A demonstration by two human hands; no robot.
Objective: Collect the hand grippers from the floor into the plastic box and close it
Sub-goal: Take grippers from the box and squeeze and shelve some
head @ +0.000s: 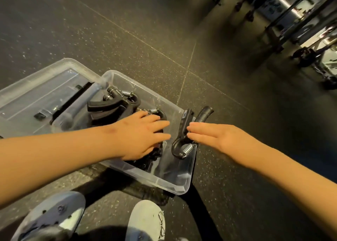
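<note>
A clear plastic box (184, 186) stands on the floor in front of me with several black hand grippers (111, 107) piled inside. My left hand (142, 137) lies palm down on the pile, fingers straight and apart. One more hand gripper (182, 131) leans at the box's right rim, spring end down inside, handles sticking up. My right hand (222, 138) reaches in from the right with straight fingers, the fingertips touching this gripper's handle. Its thumb is hidden, so a grip cannot be made out. The clear lid (42, 89) lies flat to the left, partly under the box.
Dark speckled floor tiles (164, 31) stretch all around the box. My two light shoes (145, 220) are just below the box's near edge. Metal frames and equipment legs (277, 31) stand at the far right.
</note>
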